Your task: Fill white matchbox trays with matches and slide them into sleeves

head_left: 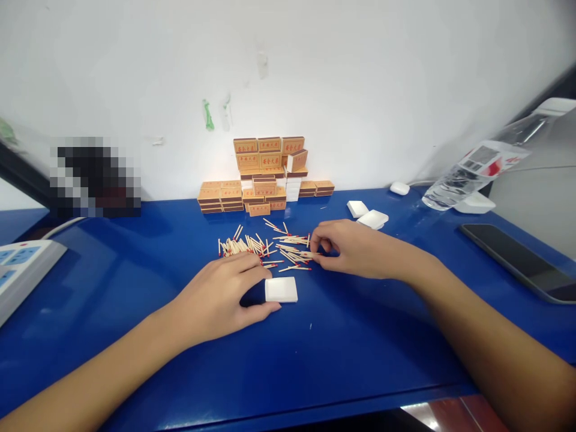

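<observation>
My left hand (229, 290) has its thumb and index finger at the edges of a small white matchbox tray (281, 288) that lies on the blue table. My right hand (344, 247) is closed in a pinch at the right end of a loose pile of matches (293, 251), with match ends at its fingertips. How many it grips is hidden. Another heap of red-tipped matches (240, 245) lies just beyond my left fingers. Two more white trays (372, 219) rest behind my right hand.
Orange matchboxes (270, 161) are stacked against the wall. On the right are a clear plastic bottle (468, 174), a black phone (522, 261) and a small white case (399, 188). A white device with blue keys (27, 270) sits at the left edge of the blue table (342, 360).
</observation>
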`<move>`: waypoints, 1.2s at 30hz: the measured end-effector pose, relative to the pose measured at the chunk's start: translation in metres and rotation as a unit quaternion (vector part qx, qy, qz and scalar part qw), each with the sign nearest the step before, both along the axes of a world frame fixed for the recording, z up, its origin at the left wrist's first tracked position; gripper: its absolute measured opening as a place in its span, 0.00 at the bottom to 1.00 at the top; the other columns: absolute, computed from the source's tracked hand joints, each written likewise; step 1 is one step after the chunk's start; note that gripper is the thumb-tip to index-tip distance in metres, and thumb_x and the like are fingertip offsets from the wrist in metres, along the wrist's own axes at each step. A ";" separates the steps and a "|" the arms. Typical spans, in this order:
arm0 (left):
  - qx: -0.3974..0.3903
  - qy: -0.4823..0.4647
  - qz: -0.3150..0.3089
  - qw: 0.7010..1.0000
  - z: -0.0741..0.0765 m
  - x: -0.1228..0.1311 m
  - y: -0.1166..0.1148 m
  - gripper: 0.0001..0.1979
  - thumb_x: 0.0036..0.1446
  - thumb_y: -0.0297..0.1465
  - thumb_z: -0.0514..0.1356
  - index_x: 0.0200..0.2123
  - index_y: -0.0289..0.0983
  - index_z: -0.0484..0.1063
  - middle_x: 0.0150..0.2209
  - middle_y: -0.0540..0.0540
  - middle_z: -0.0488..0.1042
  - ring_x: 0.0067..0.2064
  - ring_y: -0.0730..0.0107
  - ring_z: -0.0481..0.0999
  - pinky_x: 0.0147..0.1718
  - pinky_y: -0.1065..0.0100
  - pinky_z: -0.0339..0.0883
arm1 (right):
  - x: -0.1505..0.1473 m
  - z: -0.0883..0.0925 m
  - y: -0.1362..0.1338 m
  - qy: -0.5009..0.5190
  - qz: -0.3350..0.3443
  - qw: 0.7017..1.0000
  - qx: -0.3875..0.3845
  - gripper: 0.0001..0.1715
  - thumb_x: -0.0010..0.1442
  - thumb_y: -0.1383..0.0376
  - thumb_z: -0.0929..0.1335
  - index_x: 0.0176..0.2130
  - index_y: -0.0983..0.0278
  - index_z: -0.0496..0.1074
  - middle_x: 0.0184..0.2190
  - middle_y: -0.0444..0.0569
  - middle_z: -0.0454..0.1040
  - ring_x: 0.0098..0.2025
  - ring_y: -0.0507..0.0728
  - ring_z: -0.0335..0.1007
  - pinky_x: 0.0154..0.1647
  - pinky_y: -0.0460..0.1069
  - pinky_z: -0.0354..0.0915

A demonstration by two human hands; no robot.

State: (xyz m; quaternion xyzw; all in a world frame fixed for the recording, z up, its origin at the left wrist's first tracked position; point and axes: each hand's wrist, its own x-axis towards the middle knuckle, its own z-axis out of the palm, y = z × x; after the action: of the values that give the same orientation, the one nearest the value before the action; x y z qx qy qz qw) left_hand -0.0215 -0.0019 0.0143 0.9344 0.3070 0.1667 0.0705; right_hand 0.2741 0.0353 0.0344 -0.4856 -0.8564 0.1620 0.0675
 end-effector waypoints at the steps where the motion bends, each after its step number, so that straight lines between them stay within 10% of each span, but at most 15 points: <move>1: 0.000 0.000 -0.001 1.000 0.000 0.000 0.000 0.14 0.66 0.42 0.65 0.46 0.38 0.78 0.39 0.46 0.76 0.42 0.60 0.78 0.38 0.61 0.72 | 0.002 -0.001 0.001 0.000 -0.001 1.000 -0.002 0.04 0.62 0.62 0.70 0.36 0.60 0.75 0.34 0.45 0.75 0.33 0.54 0.67 0.33 0.51 0.58; 36: 0.007 0.004 0.005 1.000 0.000 0.002 0.000 0.14 0.68 0.42 0.64 0.45 0.37 0.79 0.40 0.44 0.78 0.42 0.59 0.80 0.39 0.59 0.76 | 0.002 0.005 -0.005 -0.071 -0.054 0.991 -0.095 0.03 0.60 0.65 0.70 0.32 0.60 0.73 0.29 0.45 0.77 0.26 0.54 0.66 0.28 0.51 0.58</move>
State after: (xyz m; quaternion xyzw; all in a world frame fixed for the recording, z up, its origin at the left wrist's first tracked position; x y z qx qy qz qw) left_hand -0.0199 -0.0020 0.0146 0.9338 0.3110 0.1656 0.0623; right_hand 0.2761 0.0307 0.0395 -0.5460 -0.8122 0.2033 -0.0313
